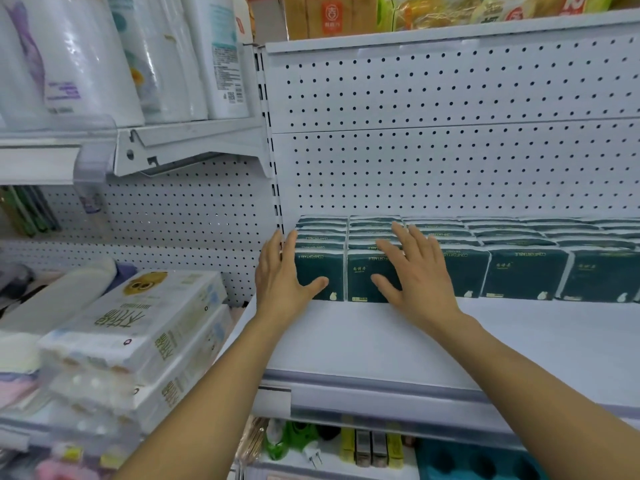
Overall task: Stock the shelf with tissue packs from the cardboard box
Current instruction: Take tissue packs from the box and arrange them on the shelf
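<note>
1. Head view: dark green plastic-wrapped tissue packs [464,251] stand in rows at the back of the white metal shelf [381,341], against the white pegboard back panel [450,150].
2. The left hand [285,275], fingers straight, lies along the leftmost pack's side, thumb on its front.
3. The right hand [415,271], fingers spread, presses flat on the neighbouring packs.
4. Squaring well likely means pushing evenly, fronts flush.
5. The cardboard box is out of view.

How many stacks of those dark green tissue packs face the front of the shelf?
5 in view: the first under the left hand, the second under the right hand, then three more running right. More may lie past the frame edge.
</note>
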Tool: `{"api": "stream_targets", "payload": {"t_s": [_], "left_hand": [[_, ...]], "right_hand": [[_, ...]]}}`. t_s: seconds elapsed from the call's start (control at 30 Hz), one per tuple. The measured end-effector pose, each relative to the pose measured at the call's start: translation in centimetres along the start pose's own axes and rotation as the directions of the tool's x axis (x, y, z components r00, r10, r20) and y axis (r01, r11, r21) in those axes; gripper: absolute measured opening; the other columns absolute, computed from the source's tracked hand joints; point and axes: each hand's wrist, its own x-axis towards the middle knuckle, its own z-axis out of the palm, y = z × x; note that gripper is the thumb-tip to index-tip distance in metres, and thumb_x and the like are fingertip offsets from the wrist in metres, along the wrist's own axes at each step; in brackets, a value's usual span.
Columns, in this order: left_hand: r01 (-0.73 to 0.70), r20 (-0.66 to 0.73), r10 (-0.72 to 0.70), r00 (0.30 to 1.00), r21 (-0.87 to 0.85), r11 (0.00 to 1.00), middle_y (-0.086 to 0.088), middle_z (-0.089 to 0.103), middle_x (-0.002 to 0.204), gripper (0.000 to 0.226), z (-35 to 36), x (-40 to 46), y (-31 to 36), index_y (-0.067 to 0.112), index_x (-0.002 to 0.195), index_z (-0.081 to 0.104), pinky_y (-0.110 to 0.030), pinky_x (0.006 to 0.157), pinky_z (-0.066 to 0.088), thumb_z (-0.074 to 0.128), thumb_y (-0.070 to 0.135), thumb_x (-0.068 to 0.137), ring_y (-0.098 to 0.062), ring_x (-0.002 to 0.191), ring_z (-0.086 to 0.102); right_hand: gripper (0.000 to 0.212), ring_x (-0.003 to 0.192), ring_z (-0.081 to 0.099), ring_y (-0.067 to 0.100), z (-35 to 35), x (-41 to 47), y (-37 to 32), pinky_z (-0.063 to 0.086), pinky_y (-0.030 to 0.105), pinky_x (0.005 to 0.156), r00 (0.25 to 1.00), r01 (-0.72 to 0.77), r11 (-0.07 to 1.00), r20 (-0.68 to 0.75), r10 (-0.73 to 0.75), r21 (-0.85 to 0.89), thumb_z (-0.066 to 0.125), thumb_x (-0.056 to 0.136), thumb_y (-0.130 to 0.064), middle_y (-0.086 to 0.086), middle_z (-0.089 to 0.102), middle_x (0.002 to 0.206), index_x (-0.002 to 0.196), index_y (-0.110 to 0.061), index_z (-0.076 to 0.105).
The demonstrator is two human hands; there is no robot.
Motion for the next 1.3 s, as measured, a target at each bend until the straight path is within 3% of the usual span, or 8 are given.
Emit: {"api": "stream_targets", "payload": {"t_s": [0.1, 0.23, 0.53, 0.7, 0.87, 1.0, 1.13, 1.3], "left_hand": [[-0.108, -0.042, 0.114, 0.993, 0.136, 0.985, 0.007, 0.002, 0.165, 0.087, -1.7, -2.4, 0.9, 0.032, 0.157, 0.010, -0.044, 0.123, 0.004, 0.061, 0.052, 0.090, -0.014, 0.151, -0.003], [-0.171, -0.186, 0.199, 0.962, 0.155, 0.973, 0.005, 0.037, 0.155, 0.071, -3.8, -7.3, 0.9, 0.029, 0.151, 0.031, -0.048, 0.118, 0.023, 0.061, 0.049, 0.090, -0.017, 0.140, 0.032], [0.012, -0.359, 0.120, 0.926, 0.344, 0.939, -0.002, 0.050, 0.142, 0.066, -7.0, -22.3, -2.1, 0.021, 0.147, 0.040, -0.054, 0.111, 0.033, 0.058, 0.050, 0.090, -0.022, 0.131, 0.046], [0.253, -0.307, -0.109, 0.946, 0.484, 0.838, -0.005, 0.042, 0.151, 0.067, -8.3, -29.7, -5.4, 0.023, 0.149, 0.038, -0.056, 0.113, 0.028, 0.049, 0.057, 0.092, -0.027, 0.140, 0.037], [0.459, -0.249, -0.388, 0.888, 0.545, 0.701, -0.003, 0.036, 0.155, 0.078, -9.6, -35.6, -10.0, 0.024, 0.152, 0.033, -0.058, 0.116, 0.024, 0.064, 0.054, 0.086, -0.025, 0.143, 0.031], [0.589, -0.249, -0.554, 0.794, 0.539, 0.602, -0.003, 0.037, 0.155, 0.079, -10.9, -39.9, -14.5, 0.022, 0.153, 0.033, -0.058, 0.115, 0.027, 0.064, 0.053, 0.087, -0.027, 0.143, 0.034], [0.706, -0.213, -0.720, 0.660, 0.504, 0.498, -0.001, 0.032, 0.158, 0.078, -12.0, -43.8, -19.7, 0.018, 0.156, 0.024, -0.050, 0.119, 0.019, 0.055, 0.054, 0.093, -0.023, 0.146, 0.028], [0.783, -0.145, -0.836, 0.529, 0.464, 0.415, -0.001, 0.032, 0.157, 0.075, -12.2, -47.2, -26.5, 0.020, 0.156, 0.017, -0.045, 0.120, 0.016, 0.049, 0.052, 0.097, -0.022, 0.145, 0.027]], "right_hand": [[0.053, 0.140, 0.033, 0.033, -1.3, -0.7, -1.8, 0.021, 0.056, 0.116, 0.999, 0.018, 0.999, -0.036, -0.016, 0.049, 0.061, 0.092, -0.039, 0.010, 0.038, 0.151, 0.139, -0.018, 0.048], [0.050, 0.120, 0.056, 0.024, -3.5, -2.3, -4.7, 0.032, 0.056, 0.110, 0.989, 0.119, 0.985, -0.102, -0.106, 0.127, 0.046, 0.093, -0.046, 0.004, 0.057, 0.134, 0.135, -0.019, 0.051], [0.046, 0.117, 0.052, 0.027, -4.9, -8.8, -12.5, 0.040, 0.047, 0.103, 0.912, 0.409, 0.834, -0.134, -0.388, 0.370, 0.053, 0.094, -0.038, 0.009, 0.056, 0.133, 0.134, -0.015, 0.054], [0.048, 0.119, 0.053, 0.028, -2.7, -12.9, -18.7, 0.044, 0.046, 0.096, 0.814, 0.534, 0.705, -0.058, -0.577, 0.467, 0.054, 0.092, -0.037, 0.009, 0.054, 0.136, 0.135, -0.018, 0.049], [0.059, 0.118, 0.055, 0.023, 0.6, -15.9, -25.2, 0.044, 0.045, 0.094, 0.736, 0.512, 0.689, 0.152, -0.660, 0.514, 0.049, 0.090, -0.042, 0.003, 0.055, 0.135, 0.143, -0.018, 0.042], [0.059, 0.111, 0.059, 0.028, 4.3, -17.9, -30.1, 0.050, 0.043, 0.085, 0.636, 0.510, 0.625, 0.230, -0.737, 0.591, 0.059, 0.087, -0.039, 0.005, 0.058, 0.128, 0.139, -0.017, 0.042], [0.053, 0.103, 0.064, 0.030, 8.2, -19.9, -35.5, 0.055, 0.043, 0.073, 0.551, 0.448, 0.596, 0.319, -0.771, 0.667, 0.041, 0.088, -0.040, 0.008, 0.063, 0.123, 0.132, -0.013, 0.053], [0.048, 0.106, 0.060, 0.027, 13.7, -23.3, -41.6, 0.052, 0.040, 0.078, 0.427, 0.378, 0.566, 0.405, -0.809, 0.732, 0.050, 0.093, -0.036, 0.004, 0.060, 0.125, 0.138, -0.018, 0.048]]}}
